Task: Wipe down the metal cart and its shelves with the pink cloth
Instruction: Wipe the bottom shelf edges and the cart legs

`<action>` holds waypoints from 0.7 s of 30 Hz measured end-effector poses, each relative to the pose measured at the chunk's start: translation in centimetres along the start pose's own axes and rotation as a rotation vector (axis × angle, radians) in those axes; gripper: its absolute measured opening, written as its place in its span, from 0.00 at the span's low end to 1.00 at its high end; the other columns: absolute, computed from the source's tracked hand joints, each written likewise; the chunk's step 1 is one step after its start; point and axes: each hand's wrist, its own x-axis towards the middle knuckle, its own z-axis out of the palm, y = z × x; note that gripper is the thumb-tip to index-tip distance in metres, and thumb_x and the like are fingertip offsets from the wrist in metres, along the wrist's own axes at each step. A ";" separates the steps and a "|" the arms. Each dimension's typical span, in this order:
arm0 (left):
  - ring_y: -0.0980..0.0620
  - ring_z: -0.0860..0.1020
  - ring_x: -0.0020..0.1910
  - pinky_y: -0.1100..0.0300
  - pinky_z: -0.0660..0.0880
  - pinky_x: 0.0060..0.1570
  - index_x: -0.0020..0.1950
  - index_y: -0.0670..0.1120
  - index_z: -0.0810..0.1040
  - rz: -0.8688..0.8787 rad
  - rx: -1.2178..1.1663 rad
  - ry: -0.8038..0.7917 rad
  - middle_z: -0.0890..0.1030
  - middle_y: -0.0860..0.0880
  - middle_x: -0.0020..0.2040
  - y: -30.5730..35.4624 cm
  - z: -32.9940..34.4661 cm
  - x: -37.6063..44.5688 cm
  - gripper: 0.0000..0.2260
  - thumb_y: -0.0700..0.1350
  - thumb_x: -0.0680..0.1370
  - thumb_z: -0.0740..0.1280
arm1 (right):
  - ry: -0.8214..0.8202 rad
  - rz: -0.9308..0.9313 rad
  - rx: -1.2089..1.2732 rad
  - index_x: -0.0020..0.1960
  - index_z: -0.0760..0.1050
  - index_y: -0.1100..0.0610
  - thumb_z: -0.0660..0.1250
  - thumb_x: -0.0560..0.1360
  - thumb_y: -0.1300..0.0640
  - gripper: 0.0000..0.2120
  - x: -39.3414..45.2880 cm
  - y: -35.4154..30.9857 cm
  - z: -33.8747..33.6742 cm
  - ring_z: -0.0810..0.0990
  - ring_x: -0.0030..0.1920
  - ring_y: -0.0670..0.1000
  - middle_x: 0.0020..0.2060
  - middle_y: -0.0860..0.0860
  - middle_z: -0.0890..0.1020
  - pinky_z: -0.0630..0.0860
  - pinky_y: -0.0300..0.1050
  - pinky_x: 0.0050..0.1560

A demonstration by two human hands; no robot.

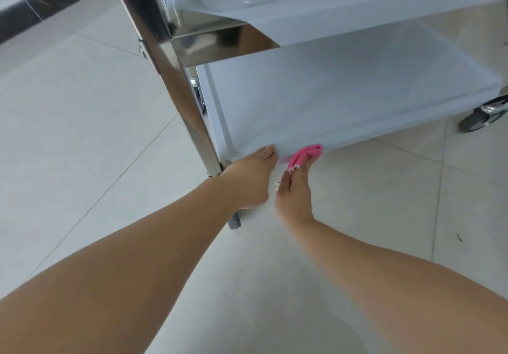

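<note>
**Down at the bottom shelf edge now**

Head cam: my right hand [292, 191] pinches the pink cloth [305, 155] against the near rim of the cart's lowest shelf [343, 101]. My left hand [251, 176] rests on that rim near the leg [189, 112], fingers hidden. Next I'd slide the cloth right along the edge.

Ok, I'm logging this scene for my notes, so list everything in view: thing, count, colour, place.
metal cart post: one, shiny steel, left of shelves
lower shelf: one, pale blue-white, near floor
upper shelf: one, pale, top
caster wheel: one plainly seen, grey, right
tiled floor: pale grey, all around
pink cloth: one, folded, on lower shelf's front edge
left hand: resting at shelf corner
right hand: holding the cloth
</note>
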 end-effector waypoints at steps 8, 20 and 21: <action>0.57 0.44 0.75 0.69 0.40 0.64 0.77 0.48 0.46 0.125 -0.005 0.046 0.44 0.53 0.77 -0.9 1.0 -2.9 0.40 0.33 0.69 0.61 | -0.045 -0.026 -0.078 0.77 0.41 0.50 0.49 0.82 0.59 0.27 -0.1 -0.1 -0.7 0.61 0.74 0.53 0.77 0.48 0.42 0.68 0.56 0.67; 0.58 0.46 0.75 0.67 0.46 0.68 0.76 0.52 0.37 -0.080 0.003 0.091 0.43 0.57 0.77 -11.9 -0.8 -11.0 0.37 0.35 0.73 0.54 | 0.048 -0.004 -0.011 0.71 0.50 0.68 0.48 0.82 0.61 0.20 -0.1 -1.3 1.4 0.61 0.74 0.54 0.76 0.50 0.38 0.68 0.58 0.66; 0.60 0.43 0.74 0.68 0.43 0.68 0.75 0.53 0.34 -0.062 -0.002 0.083 0.40 0.58 0.76 -12.0 -1.0 -10.8 0.39 0.35 0.72 0.54 | 0.053 -0.005 -0.008 0.71 0.50 0.68 0.48 0.82 0.62 0.20 -0.2 -1.3 1.7 0.60 0.74 0.54 0.76 0.51 0.38 0.68 0.58 0.67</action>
